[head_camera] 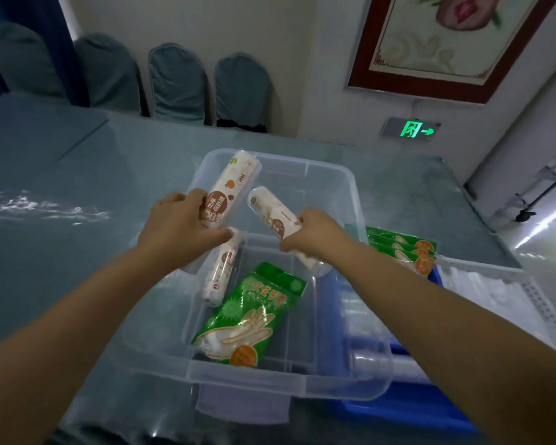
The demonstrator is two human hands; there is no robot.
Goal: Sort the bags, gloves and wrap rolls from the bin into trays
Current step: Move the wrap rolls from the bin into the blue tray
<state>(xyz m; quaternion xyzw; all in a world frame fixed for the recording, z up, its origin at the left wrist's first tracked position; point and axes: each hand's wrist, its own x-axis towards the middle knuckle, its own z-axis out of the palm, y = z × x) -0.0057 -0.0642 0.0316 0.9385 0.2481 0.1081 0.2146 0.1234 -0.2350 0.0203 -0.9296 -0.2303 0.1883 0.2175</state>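
A clear plastic bin [350,385] stands in front of me on the table. My left hand [177,226] grips a white wrap roll [235,181] above the bin's far left side. My right hand [315,234] holds a second wrap roll [270,207] over the bin's middle. A third wrap roll [220,274] leans against the bin's left wall. A green pack of gloves [254,316] lies on the bin floor.
To the right, a blue tray [430,409] holds several green glove packs [408,248]. A white perforated tray [540,303] beyond it holds pale bags. Covered chairs stand behind the glass-topped table [77,194]. A grey cloth lies under the bin's front.
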